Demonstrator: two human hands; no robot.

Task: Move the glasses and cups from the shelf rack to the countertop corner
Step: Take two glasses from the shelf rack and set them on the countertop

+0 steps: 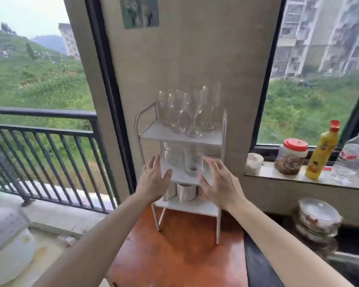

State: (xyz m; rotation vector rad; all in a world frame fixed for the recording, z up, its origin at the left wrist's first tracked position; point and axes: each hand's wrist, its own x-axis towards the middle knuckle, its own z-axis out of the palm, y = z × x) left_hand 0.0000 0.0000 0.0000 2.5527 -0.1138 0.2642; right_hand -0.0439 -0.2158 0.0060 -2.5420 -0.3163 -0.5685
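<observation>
Item: white three-tier metal shelf rack (180, 139), standing at the far end of an orange-brown countertop (180, 255), against the wall between two windows.

Top tier: a cluster of clear stemmed wine glasses (192, 112) is standing upright.
Middle tier: clear glass tumblers (190, 160) are sitting toward the back; their number is hard to tell.
Bottom tier: white cylindrical cups (186, 192) are standing side by side, partly hidden.

Left hand (151, 179): reaching at the left end of the middle tier, fingers spread wide, holding nothing.
Right hand (220, 183): reaching at the right end of the same tier, fingers straight and apart, holding nothing; whether either hand is touching the rack cannot be told.

Windowsill, right: a small white tub (254, 163), a red-lidded clear jar (291, 156), a yellow bottle with a red cap (322, 152) and a clear plastic bottle (352, 156) are standing in a row.
Below the sill: lidded patterned bowls (317, 218) are sitting stacked.
</observation>
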